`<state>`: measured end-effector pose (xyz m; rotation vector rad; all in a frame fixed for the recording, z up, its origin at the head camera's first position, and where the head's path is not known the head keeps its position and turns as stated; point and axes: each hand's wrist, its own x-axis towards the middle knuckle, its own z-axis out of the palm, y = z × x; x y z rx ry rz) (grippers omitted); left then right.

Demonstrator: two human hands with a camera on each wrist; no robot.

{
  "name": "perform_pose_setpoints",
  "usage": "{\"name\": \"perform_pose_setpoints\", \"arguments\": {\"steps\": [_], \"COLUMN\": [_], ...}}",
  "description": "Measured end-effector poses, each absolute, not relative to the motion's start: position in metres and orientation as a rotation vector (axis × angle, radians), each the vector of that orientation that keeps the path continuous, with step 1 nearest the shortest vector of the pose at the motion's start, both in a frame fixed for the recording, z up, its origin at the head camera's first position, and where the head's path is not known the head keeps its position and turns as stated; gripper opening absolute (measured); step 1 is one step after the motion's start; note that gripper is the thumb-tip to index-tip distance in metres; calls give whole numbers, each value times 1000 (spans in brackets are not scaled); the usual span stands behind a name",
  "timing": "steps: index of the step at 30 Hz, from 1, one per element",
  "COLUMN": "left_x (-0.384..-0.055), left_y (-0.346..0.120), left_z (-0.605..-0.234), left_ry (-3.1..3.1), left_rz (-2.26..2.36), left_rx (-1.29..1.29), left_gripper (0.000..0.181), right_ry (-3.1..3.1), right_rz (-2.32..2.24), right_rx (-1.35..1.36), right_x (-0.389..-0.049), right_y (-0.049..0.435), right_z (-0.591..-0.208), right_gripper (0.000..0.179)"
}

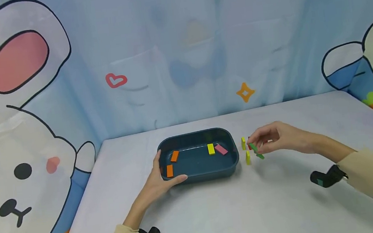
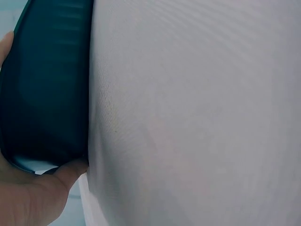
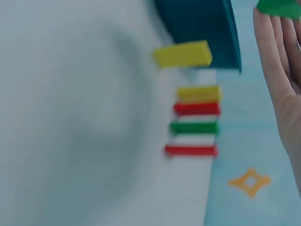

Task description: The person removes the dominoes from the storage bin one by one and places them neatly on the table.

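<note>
While the left grip (image 1: 155, 183) clasped the left end of the tray (image 1: 201, 177), the right grip (image 1: 275, 137) pinched a green block (image 1: 253, 147) just beyond its right end — a hold best kept light and steady, clear of the upright yellow blocks (image 1: 248, 158) nearby, lest they topple.

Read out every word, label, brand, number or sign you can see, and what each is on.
No words, labels, brands or numbers can be read on the blocks, the dark tray or anything else.
The backdrop carries pictures only, including a red heart and an orange star.
Any marking on the black wrist devices is too small to read.
</note>
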<state>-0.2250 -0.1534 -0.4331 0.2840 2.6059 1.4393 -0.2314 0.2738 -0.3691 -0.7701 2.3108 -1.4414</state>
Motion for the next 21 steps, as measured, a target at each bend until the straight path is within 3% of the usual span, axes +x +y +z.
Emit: {"name": "perform_pose_setpoints", "arguments": {"steps": [8,21], "left_x": [-224,-224], "left_y": [-156,-153], "left_z": [-431,-433], "left_ry": [2611,2591], "left_rz": [1440,1454], "left_rx": [273,274], "left_gripper": [129,129], "right_ry": [2605,2682], "right_rz": [-1425,-1501], "right_rx": [-855,-774], "right_x": [-219,-223], "right_y": [293,273], "right_z": [-400,-424], "right_gripper": [31,28]}}
